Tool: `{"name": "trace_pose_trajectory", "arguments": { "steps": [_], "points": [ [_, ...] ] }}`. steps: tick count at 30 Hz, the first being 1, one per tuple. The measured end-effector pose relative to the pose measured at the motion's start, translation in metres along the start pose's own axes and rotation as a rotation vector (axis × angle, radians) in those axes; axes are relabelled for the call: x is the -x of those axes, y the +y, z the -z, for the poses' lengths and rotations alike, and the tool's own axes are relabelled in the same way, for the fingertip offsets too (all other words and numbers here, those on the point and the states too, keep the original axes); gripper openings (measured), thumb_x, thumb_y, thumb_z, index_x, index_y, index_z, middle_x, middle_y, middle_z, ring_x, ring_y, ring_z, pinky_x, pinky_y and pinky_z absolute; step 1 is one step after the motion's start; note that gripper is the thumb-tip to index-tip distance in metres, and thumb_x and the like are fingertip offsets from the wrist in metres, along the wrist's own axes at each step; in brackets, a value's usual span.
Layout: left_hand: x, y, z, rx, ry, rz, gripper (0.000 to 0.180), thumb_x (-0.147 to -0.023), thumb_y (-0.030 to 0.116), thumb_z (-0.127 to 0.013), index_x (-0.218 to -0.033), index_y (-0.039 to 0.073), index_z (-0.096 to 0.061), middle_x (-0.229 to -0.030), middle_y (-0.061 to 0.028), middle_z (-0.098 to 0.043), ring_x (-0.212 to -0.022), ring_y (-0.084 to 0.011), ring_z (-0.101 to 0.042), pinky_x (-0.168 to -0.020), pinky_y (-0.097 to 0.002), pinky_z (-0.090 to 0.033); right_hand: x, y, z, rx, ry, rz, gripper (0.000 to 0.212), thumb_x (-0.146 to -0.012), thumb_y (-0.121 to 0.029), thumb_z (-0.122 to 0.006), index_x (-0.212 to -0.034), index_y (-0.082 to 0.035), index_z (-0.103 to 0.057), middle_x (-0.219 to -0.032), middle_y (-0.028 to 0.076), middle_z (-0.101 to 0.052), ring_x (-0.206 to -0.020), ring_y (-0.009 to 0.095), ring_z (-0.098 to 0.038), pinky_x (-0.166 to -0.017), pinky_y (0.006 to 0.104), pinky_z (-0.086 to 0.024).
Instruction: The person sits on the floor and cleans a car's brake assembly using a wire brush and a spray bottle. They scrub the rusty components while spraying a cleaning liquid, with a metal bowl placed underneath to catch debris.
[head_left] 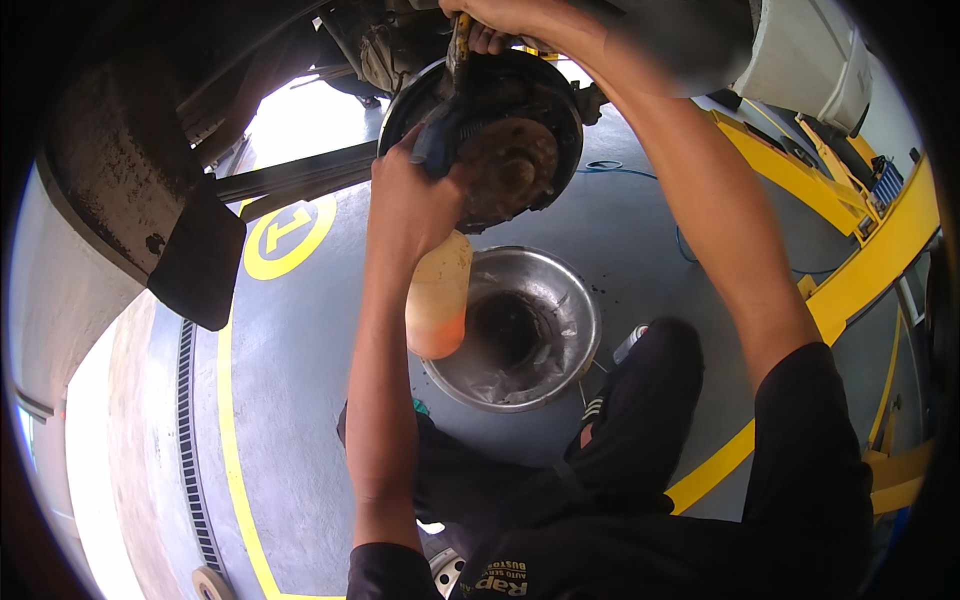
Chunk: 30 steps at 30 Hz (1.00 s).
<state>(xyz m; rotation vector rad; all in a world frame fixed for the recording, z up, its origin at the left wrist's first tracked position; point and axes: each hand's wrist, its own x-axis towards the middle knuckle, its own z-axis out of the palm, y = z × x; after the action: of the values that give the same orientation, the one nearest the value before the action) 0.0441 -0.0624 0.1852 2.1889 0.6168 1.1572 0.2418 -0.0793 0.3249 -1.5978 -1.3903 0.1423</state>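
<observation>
L hand [415, 205] at 8 o'clock of the rusty hub [515, 165], fingers wrapped round the neck of a translucent spray btl [440, 290]; some fingertips hidden. Btl hangs near-upright at 7 o'clock of hub, orange liq. [437, 335] low inside; in this view it overlaps the 9–10 o'clock rim of the steel basin [577, 318], contact uncertain. R hand [500, 18] at 12 o'clock, fingers curled, seemingly gripping the upper end of a yellow-handled tool [459, 50] at 11 o'clock; fingertips partly obscured.
Handling (est.): btl prob. light, bottom-weighted, walls thin & squeezable, slippery if wet; best held at neck. Tool prob. stiff, light; hold by handle, clear of grime. Hub prob. heavy, rigid.
</observation>
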Motion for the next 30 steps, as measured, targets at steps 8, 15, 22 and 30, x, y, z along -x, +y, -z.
{"name": "trace_pose_trajectory", "arguments": {
  "steps": [8, 15, 22, 30],
  "points": [
    [0.032, -0.009, -0.006, 0.244, -0.021, 0.156, 0.037, -0.084, 0.006, -0.067, -0.119, -0.007, -0.069, -0.084, -0.0204, -0.076, -0.066, -0.0263, -0.076, -0.066, -0.0367, -0.06, -0.008, -0.006, -0.017, -0.06, -0.079, 0.056, 0.034, -0.088, -0.023, -0.064, -0.075, 0.008, -0.071, -0.066, 0.02, -0.07, -0.052, 0.026, -0.068, -0.048, 0.0376, -0.053],
    [0.051, -0.031, -0.014, 0.325, 0.059, 0.173, 0.026, -0.083, 0.004, -0.063, -0.107, -0.007, -0.068, -0.079, -0.0198, -0.074, -0.065, -0.0268, -0.075, -0.064, -0.0364, -0.058, 0.006, 0.026, 0.02, 0.072, 0.189, 0.026, 0.043, -0.093, -0.027, -0.065, -0.065, 0.005, -0.068, -0.061, 0.017, -0.069, -0.052, 0.026, -0.068, -0.052, 0.0393, -0.056],
    [0.054, -0.054, -0.031, 0.235, 0.133, 0.039, 0.025, -0.08, 0.004, -0.063, -0.102, -0.007, -0.067, -0.079, -0.0225, -0.07, -0.071, -0.0334, -0.073, -0.072, -0.0397, -0.056, 0.079, 0.026, -0.016, -0.021, 0.364, 0.336, 0.026, -0.095, -0.018, -0.069, -0.083, 0.004, -0.067, -0.065, 0.01, -0.069, -0.057, 0.023, -0.069, -0.057, 0.0402, -0.054],
    [0.055, -0.05, -0.046, 0.317, 0.12, 0.087, 0.027, -0.08, 0.005, -0.065, -0.105, -0.006, -0.068, -0.083, -0.0242, -0.072, -0.074, -0.0386, -0.073, -0.073, -0.0405, -0.056, 0.121, 0.081, -0.056, 0.196, 0.547, 0.87, 0.011, -0.091, -0.012, -0.074, -0.089, -0.005, -0.066, -0.072, 0.011, -0.07, -0.061, 0.028, -0.071, -0.064, 0.0366, -0.055]
  ]
}}
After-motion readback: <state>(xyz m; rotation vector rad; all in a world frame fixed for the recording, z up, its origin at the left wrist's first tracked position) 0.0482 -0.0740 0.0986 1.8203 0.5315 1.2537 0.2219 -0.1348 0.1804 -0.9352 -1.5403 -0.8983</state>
